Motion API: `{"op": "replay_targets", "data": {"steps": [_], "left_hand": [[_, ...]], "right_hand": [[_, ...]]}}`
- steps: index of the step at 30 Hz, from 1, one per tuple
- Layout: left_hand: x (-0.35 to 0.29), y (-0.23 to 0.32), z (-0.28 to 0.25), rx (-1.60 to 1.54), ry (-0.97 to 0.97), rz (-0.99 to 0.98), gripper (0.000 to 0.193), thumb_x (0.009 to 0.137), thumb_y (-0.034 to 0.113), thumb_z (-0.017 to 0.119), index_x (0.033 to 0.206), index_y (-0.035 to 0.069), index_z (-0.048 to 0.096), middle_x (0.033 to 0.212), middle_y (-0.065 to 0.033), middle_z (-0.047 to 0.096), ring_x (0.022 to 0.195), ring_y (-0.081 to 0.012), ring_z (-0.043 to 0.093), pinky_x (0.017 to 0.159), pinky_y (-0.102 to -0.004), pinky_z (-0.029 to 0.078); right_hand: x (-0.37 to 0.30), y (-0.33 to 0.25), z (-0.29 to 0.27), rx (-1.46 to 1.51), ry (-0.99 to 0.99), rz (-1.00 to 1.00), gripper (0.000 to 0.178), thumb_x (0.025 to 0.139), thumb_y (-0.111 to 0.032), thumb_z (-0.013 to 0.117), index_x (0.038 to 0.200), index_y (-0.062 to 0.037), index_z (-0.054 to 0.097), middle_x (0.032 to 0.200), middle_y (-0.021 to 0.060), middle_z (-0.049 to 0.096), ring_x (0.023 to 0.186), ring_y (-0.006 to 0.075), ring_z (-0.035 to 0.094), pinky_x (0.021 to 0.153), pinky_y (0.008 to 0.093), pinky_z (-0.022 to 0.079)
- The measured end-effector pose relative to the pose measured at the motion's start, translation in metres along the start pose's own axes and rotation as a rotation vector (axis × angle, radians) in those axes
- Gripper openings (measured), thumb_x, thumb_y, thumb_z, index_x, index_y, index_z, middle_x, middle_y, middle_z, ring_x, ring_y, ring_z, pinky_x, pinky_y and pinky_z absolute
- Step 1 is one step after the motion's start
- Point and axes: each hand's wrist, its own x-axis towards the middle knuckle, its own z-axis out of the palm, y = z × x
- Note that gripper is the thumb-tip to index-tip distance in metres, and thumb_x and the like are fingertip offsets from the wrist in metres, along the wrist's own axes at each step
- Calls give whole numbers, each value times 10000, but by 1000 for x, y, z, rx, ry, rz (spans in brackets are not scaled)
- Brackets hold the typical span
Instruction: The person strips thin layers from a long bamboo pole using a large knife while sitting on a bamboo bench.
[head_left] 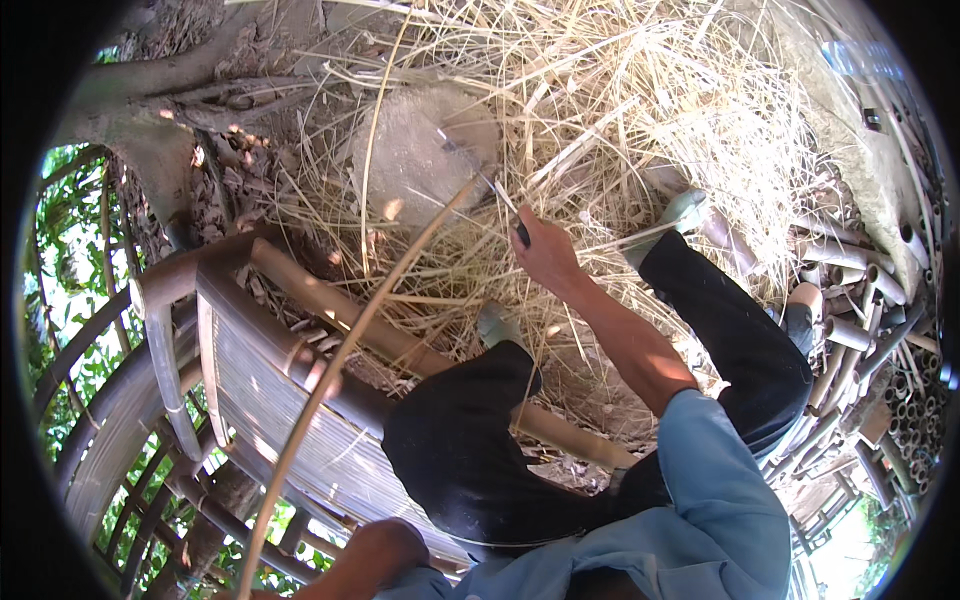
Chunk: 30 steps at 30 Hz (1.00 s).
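Observation:
My right hand [545,252] is closed round the dark handle of a knife [506,197]. Its thin blade points up and left, close to the far end of a long tan strip [345,358] that looks like split bamboo or cane; whether they touch is hard to tell. That strip slants from the middle of the view down to the lower left edge. My left forearm [372,555] reaches toward the strip's near end, but the hand itself is cut off by the picture's edge. Beyond the knife lies a flat grey-brown stone or block [415,150].
Pale shavings and thin strips [640,90] cover the ground ahead. A bamboo bench [290,420] runs along the left, beside tree roots [170,85]. Cut bamboo tubes [850,332] are piled at right. A clear plastic bottle [862,60] lies at the far right.

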Motion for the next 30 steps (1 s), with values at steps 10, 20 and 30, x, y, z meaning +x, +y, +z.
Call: {"op": "replay_targets", "data": {"steps": [10, 20, 30], "left_hand": [[3, 19, -25, 81, 25, 27, 533, 1084, 511, 327, 692, 157, 397, 623, 47, 299, 528, -87, 258, 480, -254, 242], [5, 161, -156, -100, 288, -123, 290, 902, 339, 420, 720, 121, 362, 639, -20, 299, 566, -173, 248, 525, -347, 255], [-122, 211, -235, 399, 865, -437, 550, 1017, 501, 414, 1138, -9, 581, 1105, -215, 673, 1101, -323, 635, 852, -423, 493]], "right_hand": [[6, 2, -6, 243, -92, 178, 298, 1005, -325, 609, 1062, -58, 489, 694, 92, 592, 504, 239, 604, 455, 421, 467], [-10, -142, -111, 1141, 276, 425, 395, 907, -256, 785, 1082, -30, 512, 903, 106, 653, 677, 213, 689, 465, 352, 554], [-52, -198, -136, 1215, 555, 156, 346, 858, -109, 812, 969, -51, 490, 756, 51, 590, 503, 184, 596, 418, 324, 537]]}}
